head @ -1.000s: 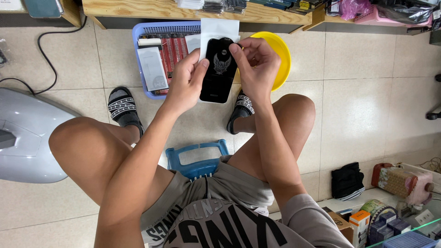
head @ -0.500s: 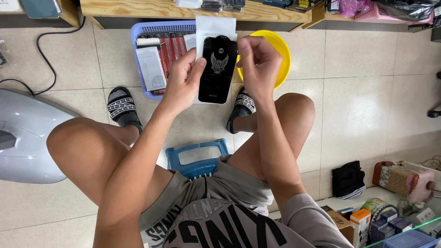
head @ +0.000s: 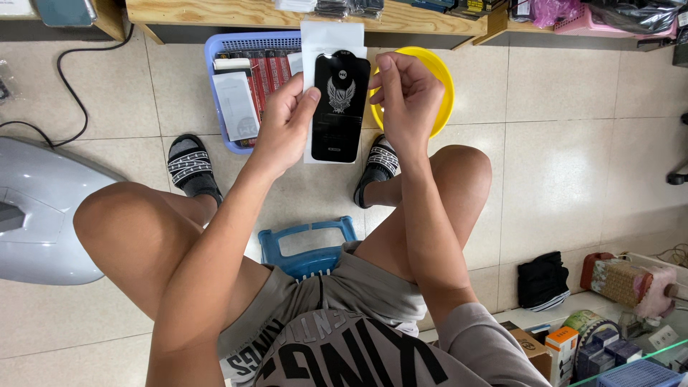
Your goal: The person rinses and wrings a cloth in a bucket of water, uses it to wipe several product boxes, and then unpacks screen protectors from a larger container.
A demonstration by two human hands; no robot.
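Black screen protector [head: 340, 106] on white backing card, long axis running away from the person, left hand [head: 285, 127] pinching its left edge, right hand [head: 408, 97] gripping its upper right edge, above blue basket [head: 215, 54] and yellow bowl [head: 444, 86]

Hands boxed in ahead, open floor to my right

Straight ahead I see the blue basket [head: 222, 93] and yellow bowl [head: 438, 86] crowding the floor under the wooden shelf [head: 287, 16]; my knees flank the blue stool [head: 308, 247] below. Bare tile lies open on the right, until the black pouch [head: 542, 281] and boxes [head: 566, 344].
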